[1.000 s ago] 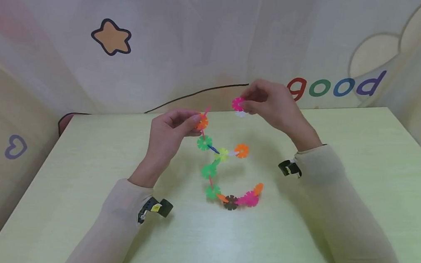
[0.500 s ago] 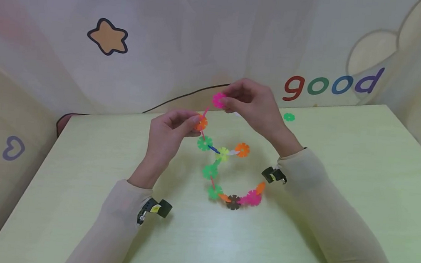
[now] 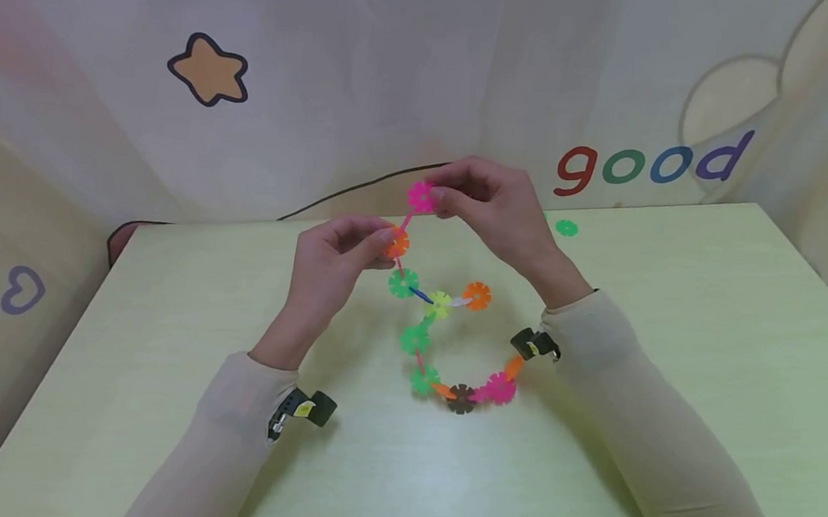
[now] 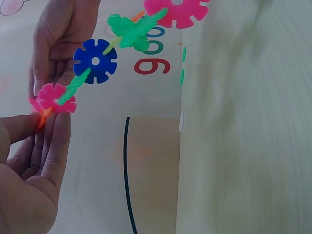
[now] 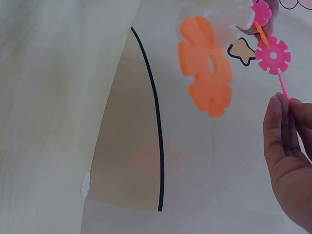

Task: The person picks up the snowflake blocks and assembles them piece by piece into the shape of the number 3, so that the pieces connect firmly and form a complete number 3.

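A chain of interlocking plastic snowflake discs hangs from my left hand, which pinches its orange disc. In my right hand, thumb and fingertips pinch a pink disc. That disc's lower edge meets an edge-on pink disc at the chain's top. Below the left hand, the chain curves through a green disc and a brown disc. A side branch ends in another orange disc. The left wrist view also shows a blue disc in the chain.
The pale table spreads beneath both arms. A loose green disc lies near its back edge, and a white disc lies at that edge. A printed cloth with a star and lettering stands behind.
My right hand has moved left with the pink disc, bringing it against the top of the chain. The left hand has stayed put. A loose green disc has come into sight behind the right wrist.
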`<state>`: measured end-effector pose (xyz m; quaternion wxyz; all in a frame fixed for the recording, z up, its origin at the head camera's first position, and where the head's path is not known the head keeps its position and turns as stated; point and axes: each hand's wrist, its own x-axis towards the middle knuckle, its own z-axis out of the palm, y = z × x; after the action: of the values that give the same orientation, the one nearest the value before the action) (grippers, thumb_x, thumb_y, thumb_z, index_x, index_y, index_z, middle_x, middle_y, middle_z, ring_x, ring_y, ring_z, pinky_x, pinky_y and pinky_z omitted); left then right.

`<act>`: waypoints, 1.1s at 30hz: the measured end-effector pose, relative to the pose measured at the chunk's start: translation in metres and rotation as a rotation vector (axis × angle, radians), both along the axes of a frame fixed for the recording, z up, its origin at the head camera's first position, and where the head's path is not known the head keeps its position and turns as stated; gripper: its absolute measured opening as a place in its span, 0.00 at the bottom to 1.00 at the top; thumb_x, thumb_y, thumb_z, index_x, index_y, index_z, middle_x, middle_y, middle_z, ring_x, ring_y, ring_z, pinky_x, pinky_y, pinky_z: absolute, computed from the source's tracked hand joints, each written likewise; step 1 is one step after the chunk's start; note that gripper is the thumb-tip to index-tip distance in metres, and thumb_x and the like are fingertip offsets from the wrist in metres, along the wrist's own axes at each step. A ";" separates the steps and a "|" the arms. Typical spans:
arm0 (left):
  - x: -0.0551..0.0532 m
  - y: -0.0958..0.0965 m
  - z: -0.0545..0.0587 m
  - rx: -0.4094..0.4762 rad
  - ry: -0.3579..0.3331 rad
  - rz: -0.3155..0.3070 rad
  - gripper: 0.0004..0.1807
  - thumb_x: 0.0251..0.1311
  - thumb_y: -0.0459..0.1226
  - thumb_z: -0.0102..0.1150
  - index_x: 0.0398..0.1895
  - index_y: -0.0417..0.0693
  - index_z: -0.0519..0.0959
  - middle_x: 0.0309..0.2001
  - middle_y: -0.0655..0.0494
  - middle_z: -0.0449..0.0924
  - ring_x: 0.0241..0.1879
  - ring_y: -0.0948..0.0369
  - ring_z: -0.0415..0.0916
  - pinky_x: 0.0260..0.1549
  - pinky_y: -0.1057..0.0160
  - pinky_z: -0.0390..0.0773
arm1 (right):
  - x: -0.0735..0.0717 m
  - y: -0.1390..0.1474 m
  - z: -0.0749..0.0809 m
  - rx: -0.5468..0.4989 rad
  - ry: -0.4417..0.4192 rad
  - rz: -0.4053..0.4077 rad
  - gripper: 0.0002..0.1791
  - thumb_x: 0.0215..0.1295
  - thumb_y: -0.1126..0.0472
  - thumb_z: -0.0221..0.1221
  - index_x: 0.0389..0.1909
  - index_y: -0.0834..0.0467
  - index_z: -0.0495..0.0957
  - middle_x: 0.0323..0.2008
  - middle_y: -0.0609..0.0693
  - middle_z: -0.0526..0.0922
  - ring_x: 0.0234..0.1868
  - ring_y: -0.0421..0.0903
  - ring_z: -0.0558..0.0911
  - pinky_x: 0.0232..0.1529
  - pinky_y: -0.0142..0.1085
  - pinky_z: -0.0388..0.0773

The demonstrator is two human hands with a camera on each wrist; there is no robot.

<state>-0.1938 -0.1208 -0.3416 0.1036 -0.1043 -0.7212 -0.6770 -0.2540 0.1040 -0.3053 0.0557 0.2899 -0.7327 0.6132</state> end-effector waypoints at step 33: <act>0.002 0.008 -0.003 -0.085 0.096 0.092 0.08 0.70 0.31 0.69 0.45 0.33 0.86 0.38 0.44 0.88 0.28 0.61 0.88 0.39 0.61 0.89 | 0.003 -0.001 0.001 0.045 0.075 0.113 0.08 0.69 0.74 0.67 0.47 0.68 0.85 0.42 0.56 0.89 0.38 0.48 0.89 0.48 0.41 0.88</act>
<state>-0.1914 -0.1127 -0.3443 0.1644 -0.1076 -0.7474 -0.6347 -0.2506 0.1026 -0.3039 0.0418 0.3549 -0.7260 0.5876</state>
